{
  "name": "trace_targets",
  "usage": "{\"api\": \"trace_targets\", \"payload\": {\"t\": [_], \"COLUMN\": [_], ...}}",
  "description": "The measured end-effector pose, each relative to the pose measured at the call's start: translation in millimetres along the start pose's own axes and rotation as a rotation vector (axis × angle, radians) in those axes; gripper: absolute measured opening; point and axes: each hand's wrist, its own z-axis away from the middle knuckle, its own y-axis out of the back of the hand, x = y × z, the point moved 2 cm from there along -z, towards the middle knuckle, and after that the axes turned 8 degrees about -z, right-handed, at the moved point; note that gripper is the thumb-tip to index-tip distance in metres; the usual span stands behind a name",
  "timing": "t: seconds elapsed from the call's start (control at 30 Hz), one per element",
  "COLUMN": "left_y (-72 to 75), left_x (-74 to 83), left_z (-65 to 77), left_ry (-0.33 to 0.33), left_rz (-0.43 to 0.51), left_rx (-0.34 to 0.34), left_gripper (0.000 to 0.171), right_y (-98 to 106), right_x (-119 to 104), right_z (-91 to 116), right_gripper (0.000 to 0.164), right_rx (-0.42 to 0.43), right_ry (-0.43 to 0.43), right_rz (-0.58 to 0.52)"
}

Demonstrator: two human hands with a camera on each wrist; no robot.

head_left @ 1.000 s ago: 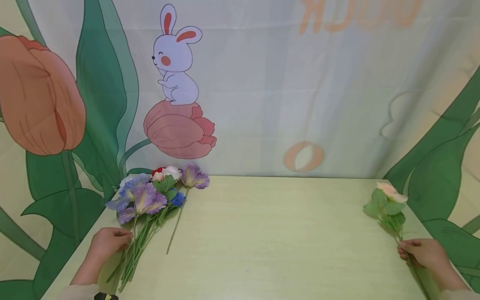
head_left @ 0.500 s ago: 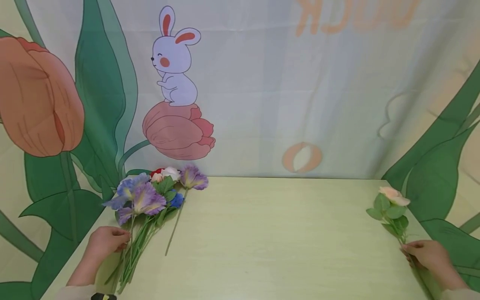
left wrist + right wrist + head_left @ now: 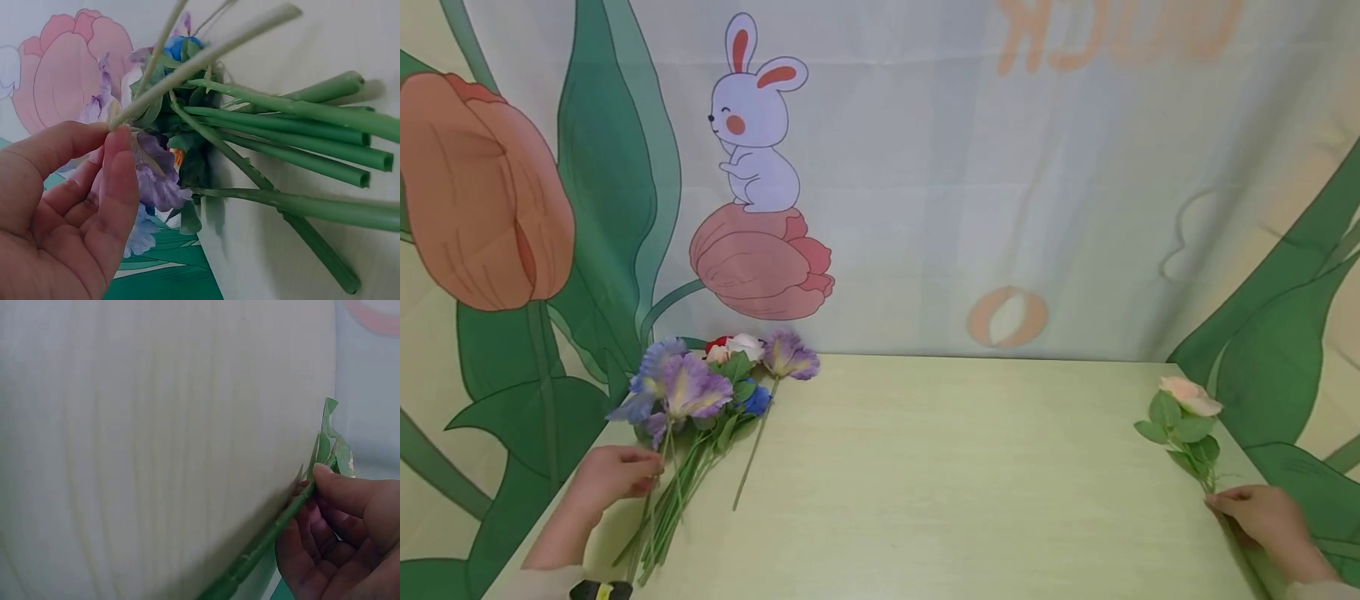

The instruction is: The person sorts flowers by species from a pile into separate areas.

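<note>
At the table's left side my left hand pinches a pale stem between thumb and fingertips, below purple and blue iris-like flowers. Under it lies a bunch of green stems, whose cut ends fan out in the left wrist view. Red, white and blue blooms partly show behind the irises. On the far right, my right hand holds a pale pink rose by its green stem, thumb on top. Green leaves sit just below the bloom.
A separate purple iris lies on the pale table, right of the bunch. Behind the table's far edge hangs a printed cloth with a rabbit and tulips.
My left hand has risen slightly, and the irises above it have shifted, their stems spreading apart. The rose and my right hand have moved a little to the right.
</note>
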Motion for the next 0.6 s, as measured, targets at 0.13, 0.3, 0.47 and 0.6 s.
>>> {"api": "trace_targets", "payload": {"t": [0.13, 0.3, 0.47, 0.6], "left_y": [5.8, 13.2, 20.6, 25.8], "left_x": [1.0, 4.0, 11.8, 17.6], "left_z": [3.0, 7.1, 9.8, 11.4], "left_ry": [0.006, -0.017, -0.028, -0.039], "left_rz": [0.074, 0.086, 0.063, 0.025], "left_rx": [-0.005, 0.019, 0.050, 0.064], "left_gripper": [0.038, 0.041, 0.045, 0.047], "right_y": [-2, -1, 1, 5], "right_x": [2, 2, -6, -19], "right_z": [-2, -4, 1, 5], "right_gripper": [0.046, 0.054, 0.049, 0.054], "right_rx": [-0.003, -0.025, -0.029, -0.054], "right_ry": [-0.012, -0.023, 0.009, 0.049], "right_rz": [-0.027, -0.055, -0.020, 0.016]}}
